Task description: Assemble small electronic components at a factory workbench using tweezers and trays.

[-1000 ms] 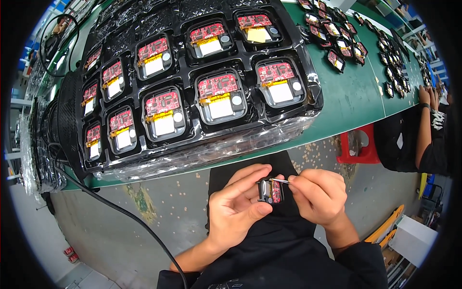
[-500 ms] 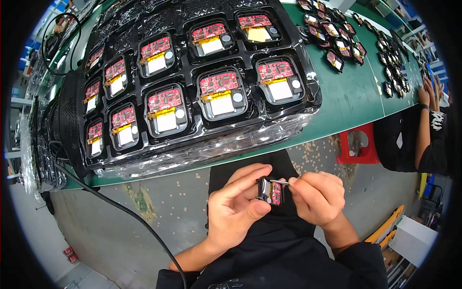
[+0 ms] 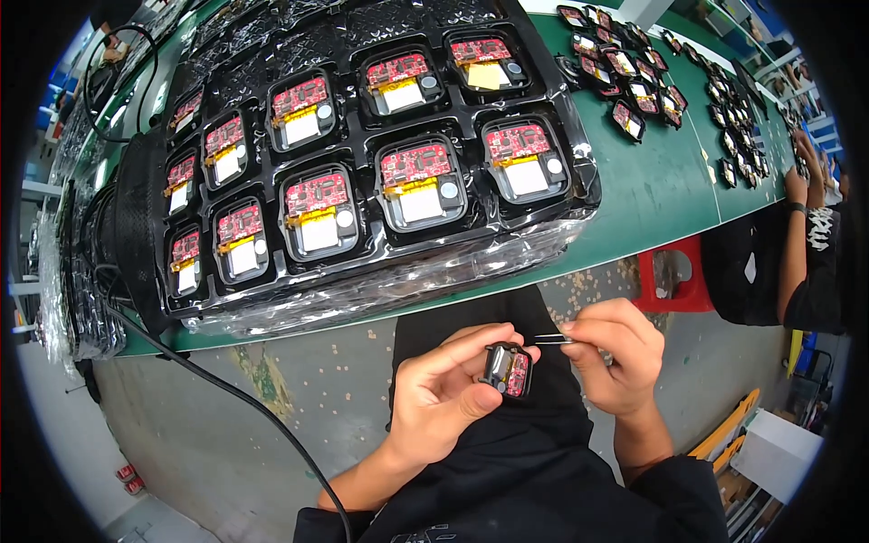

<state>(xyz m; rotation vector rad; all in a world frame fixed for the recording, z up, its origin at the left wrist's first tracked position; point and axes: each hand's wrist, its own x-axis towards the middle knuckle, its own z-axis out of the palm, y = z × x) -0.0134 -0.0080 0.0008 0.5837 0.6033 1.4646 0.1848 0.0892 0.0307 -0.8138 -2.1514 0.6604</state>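
Note:
Above my lap, my left hand [image 3: 444, 385] grips a small black device housing [image 3: 508, 369] by its edges, between thumb and fingers. Inside it a red circuit board and a silvery block face up. My right hand [image 3: 620, 357] pinches a pair of metal tweezers [image 3: 550, 339], whose tips point left, close to the housing's upper right corner and seemingly apart from it. Past my hands, on the green table [image 3: 652, 208], a stack of black plastic trays [image 3: 362, 258] carries rows of similar housings with red boards, white blocks and yellow tape.
Loose housings [image 3: 625, 68] lie grouped on the table at the upper right. A black cable [image 3: 226, 389] runs from the table's left side down past my left forearm. A red stool [image 3: 674, 276] stands beside the table, and another person's arm [image 3: 795, 244] reaches over at the far right.
My right hand has drawn the tweezers up and to the right, away from the housing's inside. The housing has turned slightly in my left hand, which keeps its hold.

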